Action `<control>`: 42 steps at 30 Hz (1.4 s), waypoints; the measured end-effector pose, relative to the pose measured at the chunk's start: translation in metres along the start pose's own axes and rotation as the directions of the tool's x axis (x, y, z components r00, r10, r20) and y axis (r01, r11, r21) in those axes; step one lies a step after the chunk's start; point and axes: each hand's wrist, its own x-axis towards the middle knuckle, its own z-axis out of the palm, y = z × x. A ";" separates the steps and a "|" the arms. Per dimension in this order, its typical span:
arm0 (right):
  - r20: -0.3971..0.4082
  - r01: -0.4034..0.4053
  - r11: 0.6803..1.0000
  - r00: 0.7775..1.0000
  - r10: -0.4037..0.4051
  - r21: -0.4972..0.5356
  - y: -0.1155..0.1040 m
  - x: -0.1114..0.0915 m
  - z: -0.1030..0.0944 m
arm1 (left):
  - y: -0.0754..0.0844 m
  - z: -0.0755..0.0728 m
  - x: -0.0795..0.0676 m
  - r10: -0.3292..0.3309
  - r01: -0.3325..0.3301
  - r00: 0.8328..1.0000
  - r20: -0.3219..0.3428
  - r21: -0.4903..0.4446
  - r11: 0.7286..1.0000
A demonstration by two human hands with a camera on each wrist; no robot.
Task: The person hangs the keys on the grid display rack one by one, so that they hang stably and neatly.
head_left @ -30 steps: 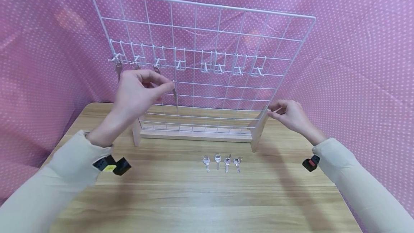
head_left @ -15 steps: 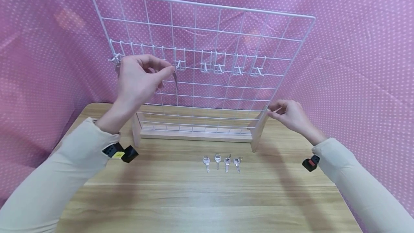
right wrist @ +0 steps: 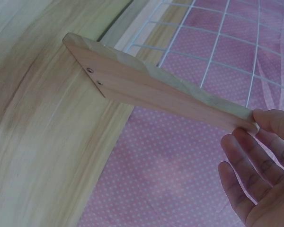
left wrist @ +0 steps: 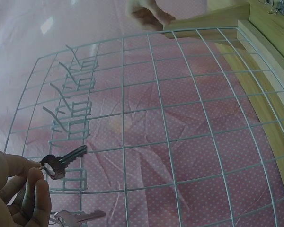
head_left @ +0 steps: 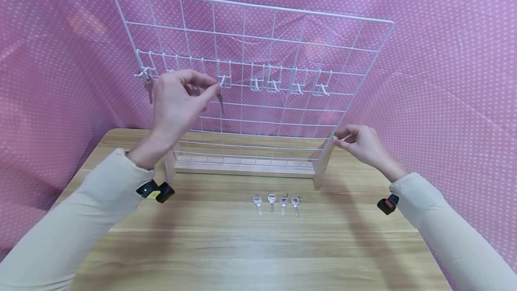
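Observation:
In the head view my left hand (head_left: 177, 98) is raised in front of the white wire grid (head_left: 258, 36). Thumb and forefinger pinch a silver key (head_left: 220, 100) at its ring end, beside a hook (head_left: 224, 81) in the hook row. The left wrist view shows this key (left wrist: 61, 163) with its blade pointing outward; whether the ring touches the hook I cannot tell. A hanging key (left wrist: 78, 217) appears below it. My right hand (head_left: 363, 145) grips the upper end of the rack's wooden side panel (right wrist: 156, 85) between thumb and fingers.
Several keys (head_left: 257, 203) lie in a row on the wooden table (head_left: 250, 246) before the rack. Right of my left hand, several hooks (head_left: 275, 85) carry no key. One key (head_left: 148, 86) hangs at the far left. Pink dotted cloth (head_left: 444, 57) surrounds the table.
My left hand has risen with the key from below the hook row to hook height, then shifted slightly right. The right hand has stayed on the side panel.

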 end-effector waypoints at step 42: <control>-0.010 -0.005 1.000 1.000 0.005 -0.010 0.001 0.000 0.000 | -0.188 -0.055 -0.036 -0.251 0.216 0.955 0.156 0.211 0.953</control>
